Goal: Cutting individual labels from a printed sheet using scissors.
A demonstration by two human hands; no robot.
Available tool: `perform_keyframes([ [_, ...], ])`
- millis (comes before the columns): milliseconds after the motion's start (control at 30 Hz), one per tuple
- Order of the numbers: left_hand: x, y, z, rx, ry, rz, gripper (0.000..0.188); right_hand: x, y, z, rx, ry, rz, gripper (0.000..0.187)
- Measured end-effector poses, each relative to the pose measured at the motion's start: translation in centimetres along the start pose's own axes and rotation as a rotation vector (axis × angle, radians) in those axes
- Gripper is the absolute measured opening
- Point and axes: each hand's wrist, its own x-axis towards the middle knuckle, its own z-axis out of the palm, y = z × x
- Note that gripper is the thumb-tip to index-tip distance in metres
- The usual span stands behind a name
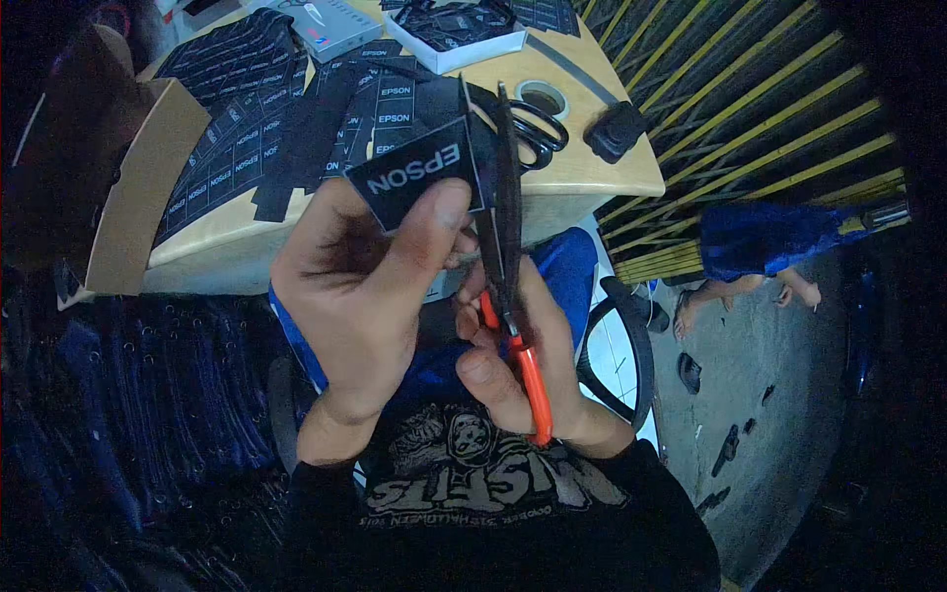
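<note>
Between the thumb and fingers of my left hand [360,281] is a small black fabric label [400,176] with pale printing, held up in front of me. My right hand [538,355] grips scissors [508,197] with red handles and long dark blades pointing away from me. The blades are parted slightly and stand at the label's right edge; whether they touch it I cannot tell. Behind my hands, on the wooden table [602,180], lie black printed label sheets [237,138] and strips.
A cardboard box [148,187] stands at the table's left edge. Farther back are a white tray [464,54] of black pieces, a tape roll [543,97], black-handled scissors [543,133] and a black object [615,131]. To the right, a yellow-slatted folding gate [750,99] and another person's feet [725,301].
</note>
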Motion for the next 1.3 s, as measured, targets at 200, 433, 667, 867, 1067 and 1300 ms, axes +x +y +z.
perform_keyframes([
  [200,0.0,0.0,0.0,0.005,-0.018,0.022,0.009,0.0,-0.6,-0.2,-0.019,-0.019,0.044,0.055],
  [433,0.0,0.2,-0.1,0.020,-0.053,0.047,0.010,-0.1,-0.6,-0.1,0.101,0.008,0.034,0.056],
  [667,-0.1,0.1,-0.9,0.253,-0.023,0.076,0.011,0.0,-0.8,-0.7,0.045,-0.070,0.027,0.059],
  [867,-0.2,0.3,0.1,0.104,-0.004,0.110,0.011,0.0,-1.0,-0.7,0.012,-0.083,0.001,0.059],
  [1067,-0.3,0.6,0.1,0.103,0.012,0.061,0.012,0.2,-1.3,-0.3,0.087,-0.052,0.028,0.058],
  [1300,-0.1,0.0,-1.1,0.277,-0.008,0.152,0.013,0.2,-1.3,-0.2,0.044,-0.050,0.034,0.058],
])
